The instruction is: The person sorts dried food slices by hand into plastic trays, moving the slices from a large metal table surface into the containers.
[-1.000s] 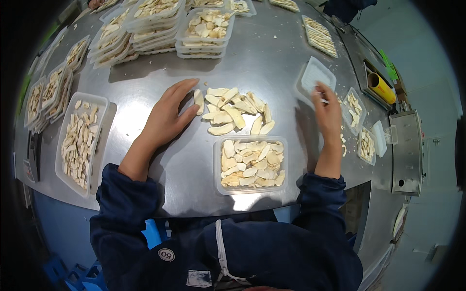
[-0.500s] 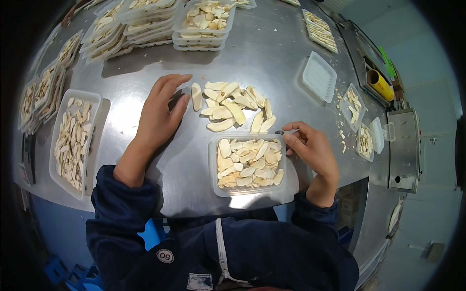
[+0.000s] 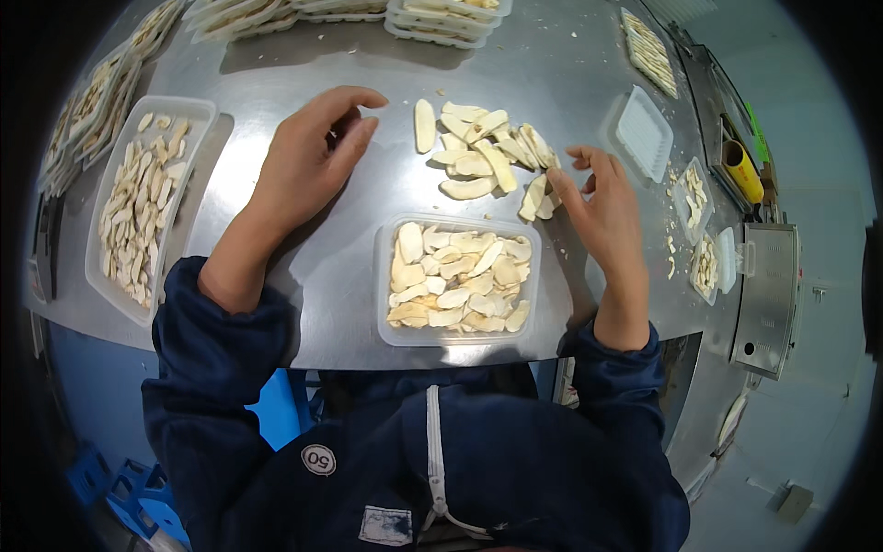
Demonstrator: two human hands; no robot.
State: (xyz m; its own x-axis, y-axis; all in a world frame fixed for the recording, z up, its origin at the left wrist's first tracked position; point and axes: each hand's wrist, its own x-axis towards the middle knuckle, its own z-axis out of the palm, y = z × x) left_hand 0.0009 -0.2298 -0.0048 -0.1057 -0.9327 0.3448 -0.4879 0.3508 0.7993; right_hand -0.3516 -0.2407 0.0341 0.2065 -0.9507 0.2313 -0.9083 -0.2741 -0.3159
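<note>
The left hand rests open on the steel tabletop, holding nothing. The right hand fingers touch the loose pale slices beside the filled clear tray, gripping none.

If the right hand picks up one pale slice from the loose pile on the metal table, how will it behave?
The slices look thin and dry, so one is probably light and stiff. They lie flat and curved, so they should not roll. Being thin, one may snap if the right hand pinches hard.
</note>
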